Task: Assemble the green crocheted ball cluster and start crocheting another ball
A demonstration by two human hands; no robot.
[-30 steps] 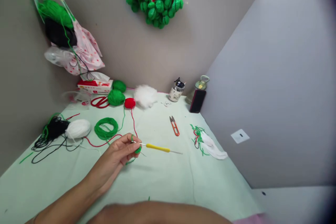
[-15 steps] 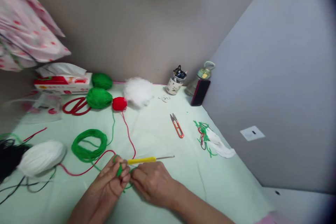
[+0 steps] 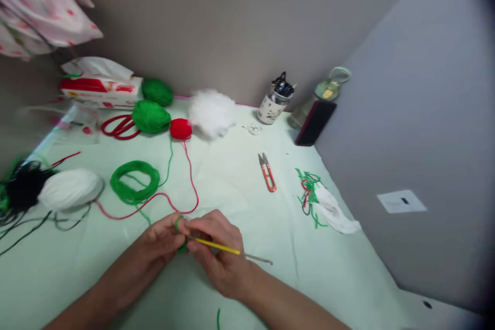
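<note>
My left hand (image 3: 160, 241) is closed, pinching a small green crochet piece (image 3: 182, 247) mostly hidden by the fingers. A loop of green yarn (image 3: 178, 224) goes round one of its fingers. In my right hand (image 3: 224, 263) a crochet hook (image 3: 221, 246) with a yellow handle is pinched between thumb and fingers. One end of the hook reaches the green piece; the other metal end sticks out to the right. The hands almost touch at the fingertips. Beyond them lies a coil of green yarn (image 3: 116, 185), with a strand running toward my left hand.
Thread snips (image 3: 269, 179) and yarn scraps (image 3: 308, 191) lie to the right. Along the back stand a tissue box (image 3: 116, 95), green yarn balls (image 3: 151, 117), a red ball (image 3: 181, 129), white stuffing (image 3: 212, 113), a pen jar (image 3: 270, 108) and a phone (image 3: 315, 122). White yarn (image 3: 71, 189) lies left.
My right hand has turned and risen to the left hand's fingertips; the hook now slants down to the right. A short green strand shows at the bottom edge. The whole view has shifted.
</note>
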